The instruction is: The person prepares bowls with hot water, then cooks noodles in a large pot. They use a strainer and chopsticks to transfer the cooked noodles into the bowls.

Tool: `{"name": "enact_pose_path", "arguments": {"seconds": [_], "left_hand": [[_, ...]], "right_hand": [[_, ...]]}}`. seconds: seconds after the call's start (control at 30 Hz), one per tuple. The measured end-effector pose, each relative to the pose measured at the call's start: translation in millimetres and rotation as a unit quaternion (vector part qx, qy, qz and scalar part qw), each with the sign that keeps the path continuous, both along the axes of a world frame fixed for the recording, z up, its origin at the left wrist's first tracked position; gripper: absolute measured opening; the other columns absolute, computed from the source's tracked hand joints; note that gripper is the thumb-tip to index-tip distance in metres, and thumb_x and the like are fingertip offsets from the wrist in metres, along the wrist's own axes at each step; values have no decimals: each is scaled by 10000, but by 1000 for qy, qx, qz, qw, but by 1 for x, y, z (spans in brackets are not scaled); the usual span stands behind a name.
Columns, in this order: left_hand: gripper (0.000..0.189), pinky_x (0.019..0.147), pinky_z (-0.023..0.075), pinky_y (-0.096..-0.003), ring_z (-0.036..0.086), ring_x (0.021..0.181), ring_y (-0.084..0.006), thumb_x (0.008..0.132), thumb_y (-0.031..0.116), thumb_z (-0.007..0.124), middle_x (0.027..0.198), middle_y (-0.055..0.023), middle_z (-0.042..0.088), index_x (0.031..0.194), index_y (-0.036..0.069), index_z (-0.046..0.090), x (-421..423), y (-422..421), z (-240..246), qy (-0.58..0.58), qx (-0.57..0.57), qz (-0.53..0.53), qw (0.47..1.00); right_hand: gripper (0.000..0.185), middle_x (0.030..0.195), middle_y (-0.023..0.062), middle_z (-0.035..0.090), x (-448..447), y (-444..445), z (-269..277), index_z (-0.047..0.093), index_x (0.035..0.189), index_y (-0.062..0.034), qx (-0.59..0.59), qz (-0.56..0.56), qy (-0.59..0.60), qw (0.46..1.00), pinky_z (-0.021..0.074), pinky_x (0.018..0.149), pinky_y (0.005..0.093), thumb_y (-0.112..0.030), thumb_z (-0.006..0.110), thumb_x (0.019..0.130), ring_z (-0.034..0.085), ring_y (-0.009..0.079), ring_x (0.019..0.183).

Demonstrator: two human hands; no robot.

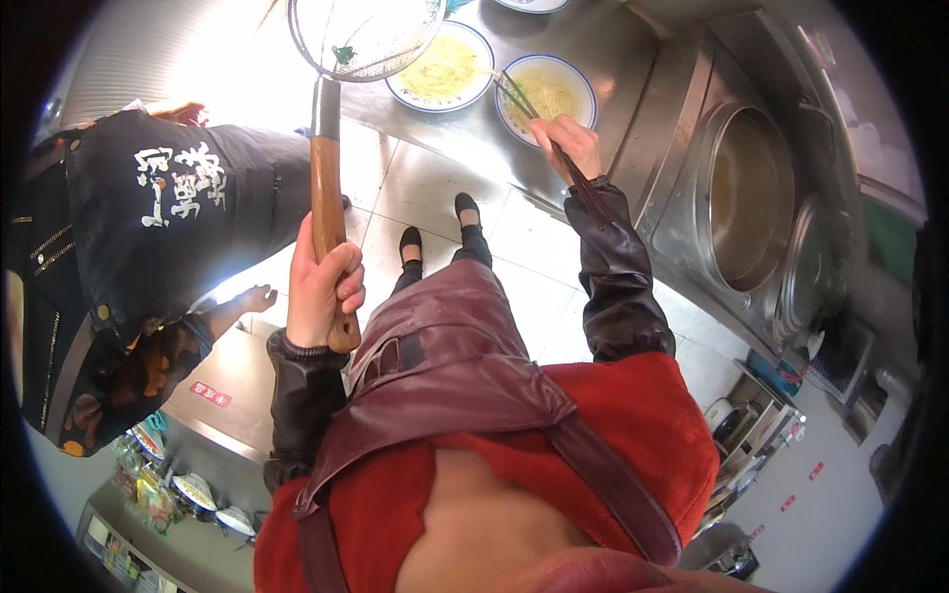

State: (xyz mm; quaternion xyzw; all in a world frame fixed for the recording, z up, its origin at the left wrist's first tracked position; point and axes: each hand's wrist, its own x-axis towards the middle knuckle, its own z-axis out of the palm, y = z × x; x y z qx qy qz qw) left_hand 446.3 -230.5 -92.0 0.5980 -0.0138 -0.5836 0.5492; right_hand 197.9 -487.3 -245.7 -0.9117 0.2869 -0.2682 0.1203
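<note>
My left hand (324,280) is wrapped around the wooden handle of a wire-mesh strainer (327,174). A scrap of green leaf (342,55) clings to the mesh, which overlaps the edge of a blue-rimmed bowl of noodles (442,68). Between the fingers of my right hand (569,145) is a pair of long dark chopsticks (521,100). Their tips are over the near-left rim of a second blue-rimmed bowl (547,95), which holds noodles in pale liquid. A pale strand shows at the chopstick tips.
Both bowls stand on a steel counter (623,52). At the right, a large round pot (749,196) of cloudy liquid is set into the stove, with a metal lid (804,270) beside it. A co-worker in a black apron (185,178) stands close on the left. Behind is another worktop (230,370).
</note>
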Motion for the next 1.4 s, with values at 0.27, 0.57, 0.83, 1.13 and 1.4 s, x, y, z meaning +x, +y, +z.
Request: {"name": "enact_pose_path", "arguments": {"seconds": [0.27,0.57,0.83,1.13,1.4], "left_hand": [[577,404,309,-189,367,499,-43,903,-13,470,764,-11,453,1441,114,303,3,0,5,-15,19,5,1000],[534,404,255,-164,356,525,-28,913,35,519,795,2,458,1407,123,336,5,11,11,-13,8,-13,1000],[483,403,312,-190,366,509,-42,905,-1,488,767,-8,446,1358,94,351,18,26,9,6,-35,-50,998],[438,403,327,-189,377,517,-39,905,7,492,770,-15,458,1319,80,366,21,41,17,8,-88,-51,995],[400,401,330,-182,385,515,-36,905,4,493,763,-15,461,1281,72,378,23,51,17,14,-115,-44,992]], "right_hand": [[239,711,74,636,20,-24,-63,687,779,-4,-205,-197,5,959,442,501,306,-197,651,914,583,164,572],[437,586,-38,333,-8,-40,-161,551,897,-93,524,-471,-661,259,233,447,279,-425,314,1054,278,110,467],[439,566,-36,335,-41,-23,-43,579,865,-104,528,-327,-736,269,247,456,273,-424,342,1052,274,110,459],[329,571,-43,325,-64,-54,99,574,857,-100,545,-180,-742,347,265,446,278,-336,411,1019,279,107,449],[338,651,-13,352,-92,-37,173,558,917,-86,432,-134,-750,482,248,498,266,-378,440,1037,254,106,488]]}}
